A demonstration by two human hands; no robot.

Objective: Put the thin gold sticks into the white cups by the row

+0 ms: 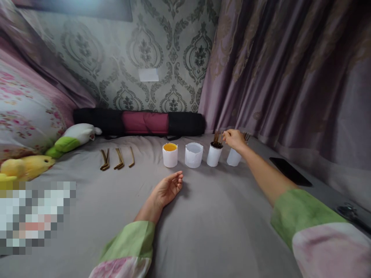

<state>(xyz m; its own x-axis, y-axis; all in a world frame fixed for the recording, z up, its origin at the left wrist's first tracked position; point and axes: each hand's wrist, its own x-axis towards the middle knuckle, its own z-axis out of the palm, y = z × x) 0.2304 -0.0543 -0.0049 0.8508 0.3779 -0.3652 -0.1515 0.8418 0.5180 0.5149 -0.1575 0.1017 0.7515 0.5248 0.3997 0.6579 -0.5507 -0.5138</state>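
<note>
My right hand (234,139) is closed in a pinch at the mouth of a white cup (213,156) that holds several thin brown sticks (216,138). One thin stick seems to be between its fingertips, though its lower end is hard to make out. Partly behind that wrist stands another white cup (233,157) with sticks in it. My left hand (169,188) rests low over the grey sheet, palm turned inward, fingers loosely curled and nothing in them. Just beyond it are a white container with a yellow inside (170,156) and a wider white container (193,156).
Brown bent sticks lie at left in two small bunches (104,160) (118,159), plus a single stick (131,157). A long black-and-maroon bag (145,122) lies along the wall. Plush toys (77,137) sit at left; a black phone-like slab (290,171) lies at right beside the curtain (275,77).
</note>
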